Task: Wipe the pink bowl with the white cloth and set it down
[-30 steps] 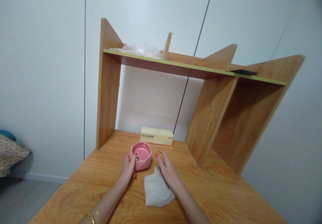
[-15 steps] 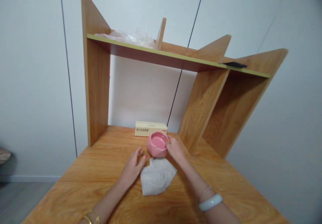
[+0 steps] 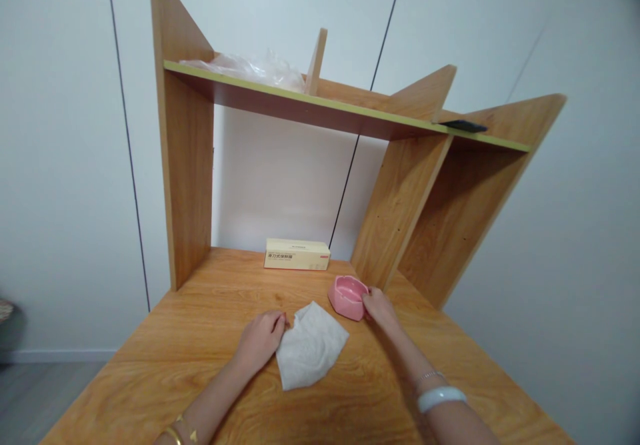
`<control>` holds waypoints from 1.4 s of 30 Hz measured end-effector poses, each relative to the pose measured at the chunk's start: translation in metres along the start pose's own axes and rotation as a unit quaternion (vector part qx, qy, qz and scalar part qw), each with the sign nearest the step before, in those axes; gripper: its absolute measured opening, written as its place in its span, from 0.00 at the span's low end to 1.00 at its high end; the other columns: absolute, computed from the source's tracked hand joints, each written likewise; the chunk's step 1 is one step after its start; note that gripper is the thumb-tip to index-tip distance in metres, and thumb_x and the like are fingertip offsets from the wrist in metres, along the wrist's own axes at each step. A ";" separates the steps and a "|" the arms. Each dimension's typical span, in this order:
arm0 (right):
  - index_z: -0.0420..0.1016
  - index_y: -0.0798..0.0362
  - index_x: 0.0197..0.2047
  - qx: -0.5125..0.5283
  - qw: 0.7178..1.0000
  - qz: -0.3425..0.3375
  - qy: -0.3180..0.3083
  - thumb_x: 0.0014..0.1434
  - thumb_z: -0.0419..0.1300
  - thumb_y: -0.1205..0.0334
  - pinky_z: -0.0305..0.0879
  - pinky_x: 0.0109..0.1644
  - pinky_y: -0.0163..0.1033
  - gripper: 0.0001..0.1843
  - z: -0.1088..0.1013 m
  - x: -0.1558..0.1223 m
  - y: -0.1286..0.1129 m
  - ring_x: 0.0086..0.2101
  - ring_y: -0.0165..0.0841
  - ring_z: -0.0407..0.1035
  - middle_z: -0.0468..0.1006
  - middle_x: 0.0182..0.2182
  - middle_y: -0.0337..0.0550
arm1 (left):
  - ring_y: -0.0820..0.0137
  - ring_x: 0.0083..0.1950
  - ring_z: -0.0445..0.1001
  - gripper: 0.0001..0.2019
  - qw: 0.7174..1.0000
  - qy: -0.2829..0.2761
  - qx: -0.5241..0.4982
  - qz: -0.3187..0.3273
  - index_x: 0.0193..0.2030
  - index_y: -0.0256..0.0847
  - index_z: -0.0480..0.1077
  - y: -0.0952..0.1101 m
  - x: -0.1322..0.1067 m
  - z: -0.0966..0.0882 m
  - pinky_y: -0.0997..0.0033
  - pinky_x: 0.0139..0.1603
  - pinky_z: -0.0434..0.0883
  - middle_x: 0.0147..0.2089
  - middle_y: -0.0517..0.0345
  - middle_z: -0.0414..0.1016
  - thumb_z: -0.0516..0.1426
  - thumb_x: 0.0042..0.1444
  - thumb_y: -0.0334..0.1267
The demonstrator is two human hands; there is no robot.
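A pink faceted ashtray (image 3: 347, 306) with a notched rim sits on the wooden desk, right of centre. My right hand (image 3: 379, 306) grips its right side, the thumb and fingers closed over the rim. Left of the ashtray, a crumpled pale grey cloth (image 3: 311, 350) lies spread on the desk. My left hand (image 3: 263, 338) is at the cloth's upper left edge, its fingers closed and apparently pinching that edge. The exact contact at the fingertips is partly hidden.
A cream-coloured box (image 3: 297, 257) with printed writing stands at the back of the desk (image 3: 225, 311). A wooden shelf unit (image 3: 193, 178) rises behind, its upper board holding clear plastic (image 3: 250, 68) and a dark flat item (image 3: 464, 126).
The ashtray has moved right and down onto the desk, away from the cloth, with my right hand on it. My left hand has closed at the cloth's edge, and the cloth's upper part has shifted.
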State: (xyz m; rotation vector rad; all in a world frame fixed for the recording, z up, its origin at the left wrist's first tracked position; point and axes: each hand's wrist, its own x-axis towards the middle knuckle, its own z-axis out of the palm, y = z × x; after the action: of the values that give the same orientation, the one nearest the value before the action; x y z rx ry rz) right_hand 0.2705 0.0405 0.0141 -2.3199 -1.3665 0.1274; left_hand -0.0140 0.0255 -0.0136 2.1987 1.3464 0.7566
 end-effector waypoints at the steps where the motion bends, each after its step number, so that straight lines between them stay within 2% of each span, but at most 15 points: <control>1: 0.73 0.61 0.39 -0.003 1.000 0.003 -0.008 0.54 0.46 0.66 0.61 0.34 0.36 0.17 0.000 -0.001 -0.001 0.33 0.38 0.72 0.78 0.30 0.55 | 0.67 0.37 0.73 0.18 1.000 -0.002 0.005 -0.005 0.30 0.39 0.71 -0.001 0.001 0.000 0.74 0.35 0.61 0.34 0.52 0.76 0.42 0.59 0.38; 4: 0.67 0.63 0.49 -0.022 1.000 0.017 -0.011 0.58 0.44 0.61 0.61 0.37 0.40 0.21 -0.008 -0.011 -0.010 0.37 0.41 0.71 0.77 0.34 0.59 | 0.66 0.36 0.73 0.19 1.000 -0.008 0.023 -0.020 0.29 0.38 0.71 -0.003 0.002 0.002 0.73 0.33 0.61 0.33 0.50 0.76 0.42 0.60 0.39; 7: 0.55 0.57 0.58 -0.048 0.998 -0.015 0.028 0.59 0.44 0.54 0.60 0.41 0.46 0.27 -0.019 -0.043 -0.030 0.40 0.44 0.70 0.75 0.39 0.59 | 0.66 0.36 0.73 0.20 0.999 -0.013 0.022 -0.029 0.27 0.39 0.71 -0.003 0.002 0.003 0.73 0.34 0.60 0.32 0.50 0.76 0.42 0.60 0.40; 9: 0.59 0.52 0.56 -0.017 0.990 -0.137 0.026 0.60 0.43 0.54 0.60 0.43 0.43 0.23 -0.020 -0.078 -0.046 0.42 0.41 0.69 0.74 0.42 0.53 | 0.66 0.35 0.73 0.21 0.999 -0.019 0.016 -0.035 0.26 0.39 0.71 -0.002 0.002 0.004 0.73 0.33 0.60 0.32 0.50 0.77 0.42 0.60 0.41; 11: 0.64 0.51 0.52 0.010 0.954 -0.298 -0.022 0.56 0.49 0.51 0.58 0.48 0.41 0.22 -0.013 -0.117 -0.058 0.46 0.39 0.65 0.72 0.45 0.49 | 0.66 0.34 0.73 0.21 0.999 -0.026 0.007 -0.036 0.26 0.39 0.71 -0.001 0.001 0.004 0.73 0.32 0.60 0.31 0.50 0.77 0.42 0.60 0.42; 12: 0.65 0.50 0.50 0.001 0.937 -0.347 -0.048 0.52 0.54 0.48 0.57 0.49 0.43 0.25 -0.007 -0.134 -0.062 0.46 0.40 0.64 0.71 0.45 0.48 | 0.66 0.34 0.72 0.21 0.999 -0.028 0.002 -0.035 0.25 0.39 0.71 0.000 0.001 0.004 0.73 0.32 0.59 0.30 0.50 0.76 0.42 0.59 0.42; 15: 0.64 0.52 0.52 -0.044 0.921 -0.381 -0.068 0.42 0.62 0.49 0.56 0.48 0.49 0.34 0.015 -0.171 -0.069 0.43 0.45 0.63 0.71 0.44 0.49 | 0.67 0.29 0.69 0.21 0.997 -0.024 -0.055 -0.041 0.20 0.40 0.68 0.001 0.002 0.007 0.73 0.30 0.58 0.25 0.53 0.74 0.44 0.57 0.43; 19: 0.67 0.55 0.49 -0.075 0.936 -0.341 -0.038 0.47 0.54 0.68 0.57 0.46 0.48 0.24 0.033 -0.179 -0.071 0.39 0.43 0.64 0.73 0.40 0.50 | 0.71 0.21 0.61 0.22 0.980 -0.039 -0.188 -0.058 0.12 0.40 0.59 0.002 0.004 0.010 0.74 0.24 0.54 0.14 0.61 0.61 0.45 0.53 0.48; 23: 0.71 0.53 0.41 0.022 0.959 -0.284 0.002 0.47 0.48 0.74 0.59 0.44 0.43 0.19 0.020 -0.162 -0.074 0.37 0.39 0.66 0.75 0.35 0.47 | 0.77 0.14 0.48 0.27 0.959 -0.068 -0.274 -0.036 0.13 0.39 0.61 0.004 0.004 0.007 0.76 0.18 0.49 0.10 0.66 0.49 0.40 0.54 0.54; 26: 0.69 0.53 0.38 0.200 0.952 -0.232 -0.013 0.48 0.49 0.67 0.62 0.37 0.37 0.13 -0.010 -0.145 -0.075 0.33 0.35 0.68 0.75 0.31 0.44 | 0.78 0.14 0.47 0.28 0.935 -0.037 -0.353 -0.016 0.21 0.36 0.68 0.004 0.004 0.002 0.77 0.17 0.49 0.14 0.63 0.60 0.39 0.54 0.55; 28: 0.68 0.54 0.37 0.316 0.928 -0.195 -0.014 0.47 0.50 0.61 0.63 0.33 0.35 0.13 -0.034 -0.134 -0.074 0.30 0.34 0.68 0.75 0.29 0.43 | 0.77 0.16 0.55 0.26 0.929 -0.005 -0.370 -0.014 0.24 0.36 0.69 0.003 0.005 0.001 0.76 0.19 0.54 0.22 0.57 0.69 0.41 0.53 0.55; 30: 0.67 0.55 0.36 0.399 0.904 -0.151 -0.004 0.44 0.54 0.57 0.63 0.31 0.35 0.15 -0.057 -0.124 -0.071 0.29 0.34 0.68 0.74 0.28 0.43 | 0.73 0.24 0.65 0.23 0.927 0.017 -0.374 0.003 0.26 0.37 0.69 0.004 0.006 0.000 0.75 0.28 0.62 0.27 0.54 0.72 0.44 0.53 0.53; 32: 0.67 0.55 0.35 0.456 0.885 -0.098 -0.002 0.41 0.56 0.55 0.62 0.30 0.34 0.17 -0.076 -0.118 -0.064 0.28 0.33 0.67 0.73 0.27 0.42 | 0.68 0.34 0.69 0.22 0.931 0.014 -0.363 0.033 0.27 0.37 0.70 0.006 0.005 0.001 0.72 0.38 0.64 0.31 0.53 0.73 0.45 0.54 0.52; 36: 0.68 0.53 0.33 0.519 0.855 0.005 -0.027 0.37 0.59 0.57 0.61 0.26 0.32 0.17 -0.090 -0.112 -0.031 0.24 0.30 0.64 0.71 0.23 0.36 | 0.66 0.41 0.68 0.21 0.957 -0.052 -0.270 0.093 0.32 0.38 0.72 0.015 -0.004 0.001 0.69 0.45 0.62 0.36 0.54 0.74 0.44 0.57 0.49; 42: 0.67 0.53 0.28 0.532 0.835 0.126 -0.057 0.36 0.62 0.59 0.60 0.23 0.32 0.13 -0.065 -0.112 0.051 0.22 0.29 0.64 0.69 0.20 0.35 | 0.68 0.42 0.66 0.13 0.966 -0.146 -0.111 0.184 0.35 0.42 0.73 0.020 -0.014 0.005 0.69 0.46 0.58 0.36 0.58 0.74 0.48 0.57 0.43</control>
State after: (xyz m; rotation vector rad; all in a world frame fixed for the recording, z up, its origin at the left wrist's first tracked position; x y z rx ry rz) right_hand 0.2746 -0.0968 0.0354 -1.4927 -0.6848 0.8765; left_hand -0.0022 0.0040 -0.0077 2.2922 0.6844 0.6402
